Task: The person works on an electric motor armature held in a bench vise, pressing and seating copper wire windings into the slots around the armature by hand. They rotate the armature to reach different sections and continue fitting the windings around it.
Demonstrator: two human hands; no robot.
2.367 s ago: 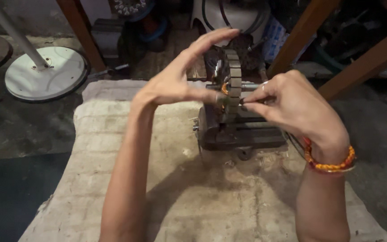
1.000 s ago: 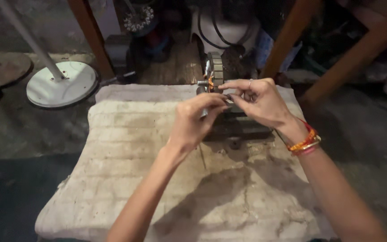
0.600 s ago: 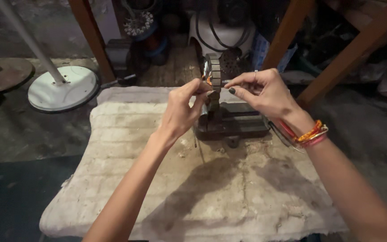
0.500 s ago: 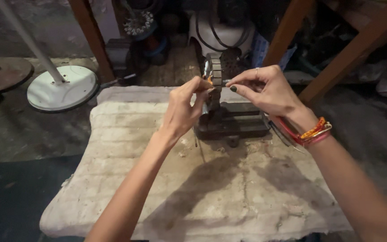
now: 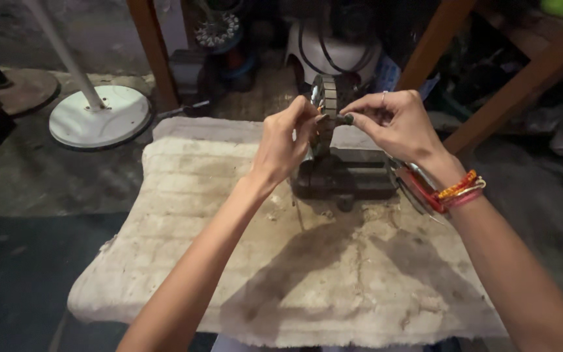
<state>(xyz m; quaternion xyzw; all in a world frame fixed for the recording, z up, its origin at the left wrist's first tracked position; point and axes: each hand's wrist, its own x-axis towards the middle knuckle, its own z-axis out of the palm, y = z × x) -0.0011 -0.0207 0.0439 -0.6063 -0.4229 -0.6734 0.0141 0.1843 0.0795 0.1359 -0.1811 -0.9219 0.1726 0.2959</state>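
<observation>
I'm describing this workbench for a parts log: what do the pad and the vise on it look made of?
Pad: seemingly thick woven cloth, off-white, stained, with ribbed rows and frayed edges. Vise: likely cast metal, dark and dull, blocky with hard edges.

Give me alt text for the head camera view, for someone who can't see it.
Two bare hands, left hand and right hand, pinch at an upright ribbed metal part clamped in a small dark vise on a stained padded cloth. A white round stand base sits on the floor beyond.

Cluttered workshop: bench vise [image 5: 343, 176], machinery.
</observation>
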